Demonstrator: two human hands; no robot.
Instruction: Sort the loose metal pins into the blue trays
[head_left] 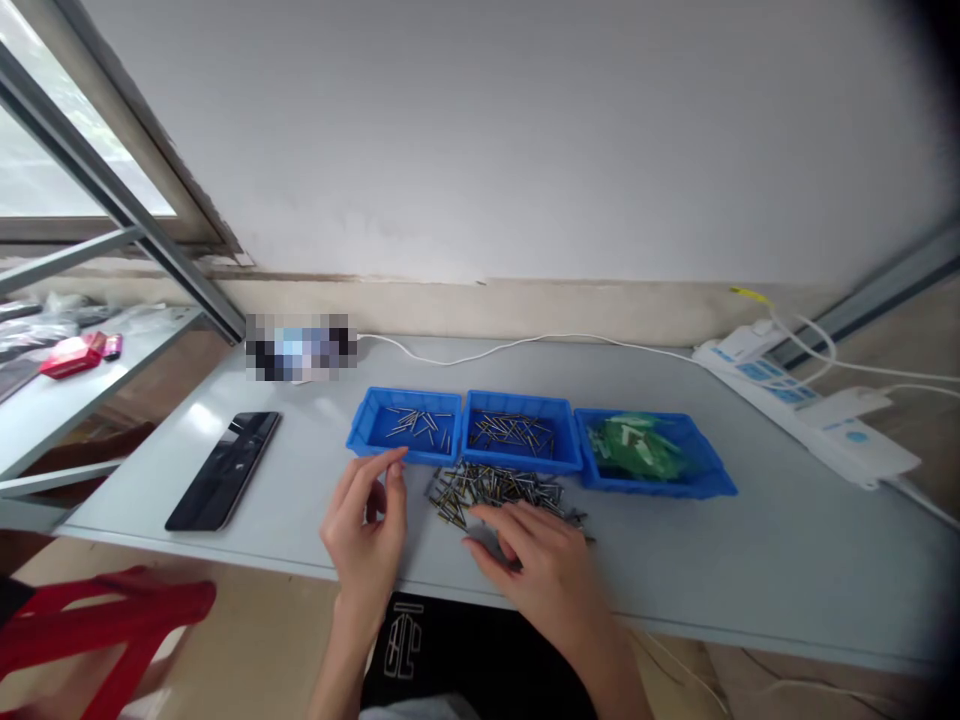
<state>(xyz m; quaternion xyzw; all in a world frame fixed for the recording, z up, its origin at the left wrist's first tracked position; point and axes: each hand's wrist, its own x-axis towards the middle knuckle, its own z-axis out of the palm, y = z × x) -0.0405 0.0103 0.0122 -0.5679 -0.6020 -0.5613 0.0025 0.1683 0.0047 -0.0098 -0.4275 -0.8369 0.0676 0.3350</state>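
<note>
A loose pile of thin metal pins (499,487) lies on the grey table in front of three blue trays. Silver pins lie in the left tray (361,425), and darker, brassy ones lie in the middle tray (523,462). The right tray (660,488) holds green and clear plastic bags (641,447). My left hand (371,515) is just in front of the left tray, thumb and forefinger curled close; anything between the tips is too small to make out. My right hand (536,555) reaches over the pile's near edge, thumb and forefinger apart.
A black phone (223,470) lies at the left of the table. White power strips (810,400) stand at the right, with a cable running along the back. A red stool (112,620) is below at the left, near a side shelf holding a red box (73,355).
</note>
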